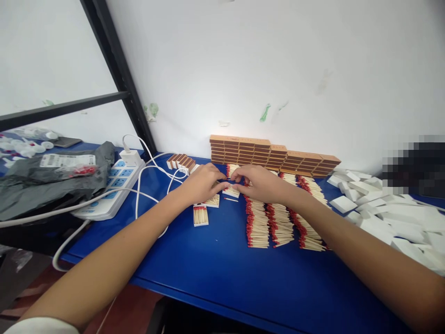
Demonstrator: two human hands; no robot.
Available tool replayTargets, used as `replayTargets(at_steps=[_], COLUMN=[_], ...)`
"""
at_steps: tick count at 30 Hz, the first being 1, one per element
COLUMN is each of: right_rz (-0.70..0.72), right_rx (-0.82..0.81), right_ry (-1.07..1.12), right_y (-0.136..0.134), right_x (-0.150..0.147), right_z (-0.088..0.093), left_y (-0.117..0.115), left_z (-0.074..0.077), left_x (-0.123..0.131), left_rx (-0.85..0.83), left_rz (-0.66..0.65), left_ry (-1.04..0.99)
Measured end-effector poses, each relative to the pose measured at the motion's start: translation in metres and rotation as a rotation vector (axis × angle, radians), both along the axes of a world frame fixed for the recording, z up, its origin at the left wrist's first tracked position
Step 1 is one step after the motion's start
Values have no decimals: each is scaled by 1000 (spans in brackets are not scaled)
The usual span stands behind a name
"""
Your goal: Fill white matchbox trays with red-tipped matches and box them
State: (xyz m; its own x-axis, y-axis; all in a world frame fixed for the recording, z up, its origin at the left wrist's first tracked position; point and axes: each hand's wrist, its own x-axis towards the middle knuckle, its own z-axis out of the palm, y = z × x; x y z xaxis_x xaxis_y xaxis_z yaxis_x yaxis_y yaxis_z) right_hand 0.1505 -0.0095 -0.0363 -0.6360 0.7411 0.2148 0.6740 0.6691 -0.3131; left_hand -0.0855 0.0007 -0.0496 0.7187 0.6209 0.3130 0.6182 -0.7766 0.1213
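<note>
My left hand point(204, 183) and my right hand point(260, 183) face each other, fingertips nearly meeting, over a small white matchbox tray point(232, 191) with matches in it. My left thumb and fingers are bent in at the tray's left side. On my right hand the fingers are curled in toward the thumb at its right edge; what they pinch is too small to make out. A single loose match point(231, 199) lies just below. Nearer me is a filled matchbox tray point(200, 216), with another filled tray point(212, 201) partly under my left wrist. Red-headed matches point(257, 222) lie in long rows beside my right forearm.
Stacked brown matchboxes point(264, 150) line the wall, and a few more matchboxes point(181, 162) sit left of my hands. White empty trays point(378, 204) are heaped at right. A power strip point(114, 190), white cables point(139, 185) and a grey plastic bag point(52, 176) occupy the left.
</note>
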Motion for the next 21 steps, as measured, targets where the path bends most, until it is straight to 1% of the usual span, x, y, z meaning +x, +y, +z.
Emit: replayTargets(at_steps=[3, 8, 13, 18, 21], right_rz=[20, -44, -16, -34, -22], right_rx=[17, 42, -113, -146, -189], right_ry=[-47, -91, -239, -313, -326], right_y=[-7, -16, -22, -27, -29], right_x=[-4, -11, -14, -18, -17], right_z=[2, 4, 9, 7, 10], left_y=[1, 0, -4, -6, -6], left_z=[1, 3, 0, -3, -3], left_x=[0, -1, -2, -1, 0], left_rx=[6, -10, -69, -88, -84], left_rz=[-15, -33, -27, -14, -13], left_ry=[-11, -35, -5, -7, -19])
